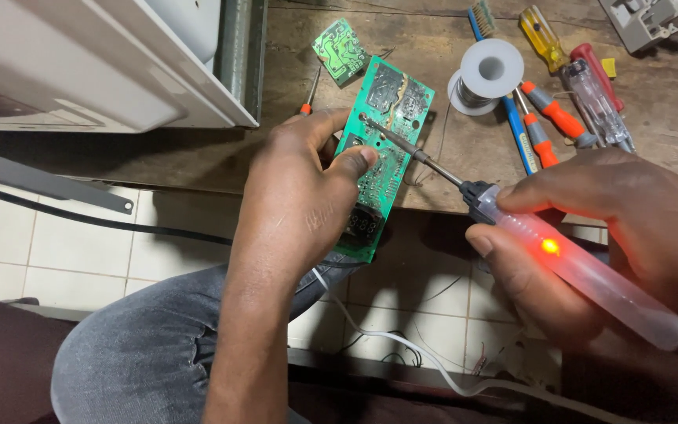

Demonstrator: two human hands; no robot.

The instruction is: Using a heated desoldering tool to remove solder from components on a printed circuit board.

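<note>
Clenched in the right hand (629,228), a lit soldering iron (566,263) is tipped onto the green circuit board (382,149), steadied edgewise in the left hand's (300,196) grip.

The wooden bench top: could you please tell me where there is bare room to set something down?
Bare wood lies on the bench between the large green board, held by the left hand, and the solder spool. Another patch lies right of the screwdrivers, below the grey part. The tool cluster itself is crowded. The right hand holds the soldering iron.
</note>
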